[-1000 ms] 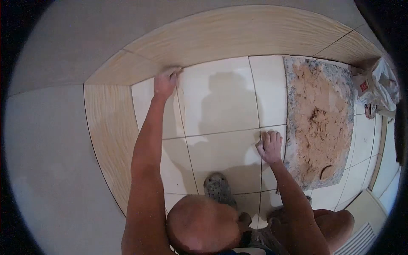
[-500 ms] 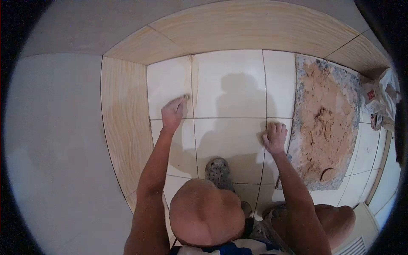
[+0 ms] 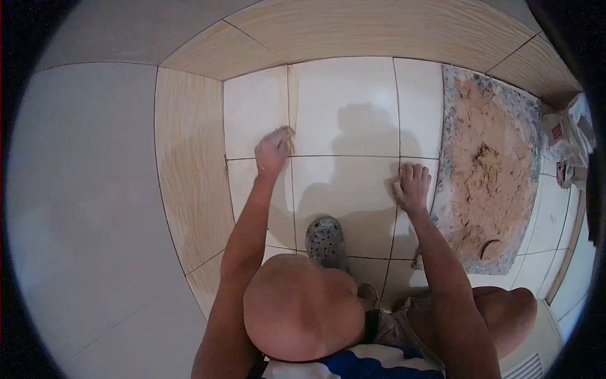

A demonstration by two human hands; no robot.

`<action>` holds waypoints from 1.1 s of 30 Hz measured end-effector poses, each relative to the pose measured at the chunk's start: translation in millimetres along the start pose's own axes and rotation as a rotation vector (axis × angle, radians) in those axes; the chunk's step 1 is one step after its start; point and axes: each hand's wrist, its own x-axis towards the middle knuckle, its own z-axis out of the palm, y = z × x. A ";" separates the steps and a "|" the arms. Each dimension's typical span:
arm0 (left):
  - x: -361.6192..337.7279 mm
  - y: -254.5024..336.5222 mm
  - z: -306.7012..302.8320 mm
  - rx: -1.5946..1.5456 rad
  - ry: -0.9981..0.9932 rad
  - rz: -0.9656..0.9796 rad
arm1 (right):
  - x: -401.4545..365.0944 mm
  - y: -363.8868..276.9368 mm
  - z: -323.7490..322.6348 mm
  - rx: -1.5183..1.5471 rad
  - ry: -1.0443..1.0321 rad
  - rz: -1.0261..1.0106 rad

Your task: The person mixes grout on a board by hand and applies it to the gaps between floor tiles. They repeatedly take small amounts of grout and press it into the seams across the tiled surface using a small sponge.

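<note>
One second on, moved the left hand from the foot of the wall down along the seam in the tiled floor, close to a crossing seam, baring the upper stretch and its brownish streaks. Fingers bunched at the seam in a pinching grip; cannot tell whether around anything. Resting the right hand loosely unclenched, fingers curled, near a speckled slab spread with brown paste; beyond it, a plastic bag.
</note>
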 end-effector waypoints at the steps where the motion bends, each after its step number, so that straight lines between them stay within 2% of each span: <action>1: -16.4 5.9 5.6 0.056 -0.008 0.057 | 1.4 1.8 -1.2 -0.006 -0.004 -0.003; 2: -32.8 10.9 5.7 0.114 -0.017 0.119 | -0.1 2.4 -2.7 -0.006 -0.003 0.003; 3: -51.0 8.6 2.1 0.196 -0.137 0.080 | -1.7 2.2 -3.1 0.007 -0.011 0.002; 4: -56.7 6.5 -6.2 0.203 -0.129 0.086 | 0.7 1.7 -2.0 0.021 -0.013 -0.003; 6: -57.6 0.3 -21.7 -0.004 -0.312 0.082 | 2.5 2.3 -0.2 0.023 0.011 -0.011; 8: -27.9 5.9 -33.0 -0.096 -0.352 0.044 | 1.6 3.4 2.2 0.017 0.018 -0.007; 10: -13.2 3.2 -23.5 0.098 -0.102 -0.139 | -1.0 4.8 2.8 0.015 0.008 -0.020; 11: -25.3 -5.4 -7.0 -0.025 -0.009 0.056 | -4.3 4.0 3.7 0.011 -0.005 -0.021; 12: -40.8 -6.9 6.7 -0.029 -0.005 0.050 | -1.6 3.6 4.4 0.001 0.010 -0.025; 14: -77.0 2.6 21.1 0.157 0.088 0.124 | -1.2 5.2 1.8 -0.012 0.029 -0.019; 15: -84.8 6.9 14.5 0.124 0.014 0.101 | -2.8 4.1 0.3 0.009 0.015 -0.009; 16: -80.1 5.6 5.9 0.130 0.023 0.102 | 1.7 2.4 0.2 0.031 0.010 -0.005; 18: -68.4 0.1 -15.6 -0.065 -0.219 -0.034 | 4.1 0.7 -1.4 0.041 0.029 -0.016; 19: -53.9 -3.6 -21.6 0.104 -0.292 -0.085 | 3.0 0.3 -1.9 0.047 0.036 -0.016; 20: -42.6 -3.6 -18.4 0.104 -0.299 -0.089 | 0.8 0.4 -0.7 0.048 0.029 -0.012; 22: -30.0 -6.8 -3.1 -0.326 0.005 -0.076 | 1.7 0.7 0.5 -0.023 0.004 -0.002; 23: -37.2 -4.6 8.1 -0.043 0.052 0.131 | 0.5 0.6 0.2 -0.027 -0.002 -0.005; 24: -46.6 -0.4 11.3 -0.048 0.056 0.126 | 1.2 0.9 -0.6 -0.017 -0.012 -0.009; 27: -76.0 6.4 -2.0 -0.002 -0.140 0.100 | 0.5 0.3 -3.8 0.003 -0.014 0.002; 28: -70.9 -0.8 -11.6 0.006 -0.129 0.104 | 3.9 -1.1 -3.3 0.014 -0.007 0.009; 30: -65.1 -12.4 -26.9 0.116 -0.176 -0.083 | 3.7 -2.0 -3.3 0.018 0.005 0.002; 31: -57.5 -16.6 -27.0 -0.016 0.065 -0.142 | 2.2 -1.1 -3.4 0.014 0.008 0.004; 33: -49.8 -21.3 -14.8 -0.077 0.120 -0.200 | 2.8 -0.4 -2.4 0.012 0.016 0.001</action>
